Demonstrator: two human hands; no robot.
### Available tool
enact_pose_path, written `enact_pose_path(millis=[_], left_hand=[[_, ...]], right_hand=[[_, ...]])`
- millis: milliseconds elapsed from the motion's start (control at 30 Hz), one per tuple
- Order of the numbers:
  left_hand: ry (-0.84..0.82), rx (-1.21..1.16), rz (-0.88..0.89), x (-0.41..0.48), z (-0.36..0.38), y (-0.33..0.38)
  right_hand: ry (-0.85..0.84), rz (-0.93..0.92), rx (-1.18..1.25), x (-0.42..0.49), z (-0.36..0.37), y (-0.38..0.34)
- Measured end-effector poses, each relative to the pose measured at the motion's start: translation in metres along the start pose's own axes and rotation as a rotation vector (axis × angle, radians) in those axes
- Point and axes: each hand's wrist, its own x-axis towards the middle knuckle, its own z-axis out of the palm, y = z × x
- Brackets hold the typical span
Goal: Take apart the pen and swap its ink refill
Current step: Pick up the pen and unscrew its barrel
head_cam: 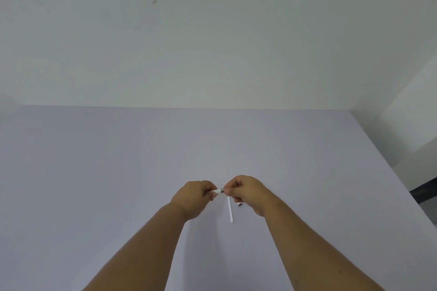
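Both hands on the pen [218,191], above the table [94,172], approx. mid-disassembly.

Left hand [195,196] is closed around the pen's body; right hand [246,192] pinches its end w/ fingertips, prob. unscrewing or pulling. A white refill [230,209] lies on the table just below the pen, and a small dark part [239,204] is just beside it, under the right hand. Risk: a sudden release could drop small parts, which roll away. No containers visible.
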Motion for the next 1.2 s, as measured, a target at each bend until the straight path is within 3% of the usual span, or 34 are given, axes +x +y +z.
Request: enact_pose_path(millis=[767,1200], left_hand=[[0.019,0.095,0.037,-0.001,-0.003,0.005],[-0.002,0.056,0.013,0.001,-0.003,0.004]], right_hand=[[0.022,0.048,-0.034,-0.001,-0.002,-0.007],[0.037,-0.032,-0.075,-0.001,-0.004,-0.007]])
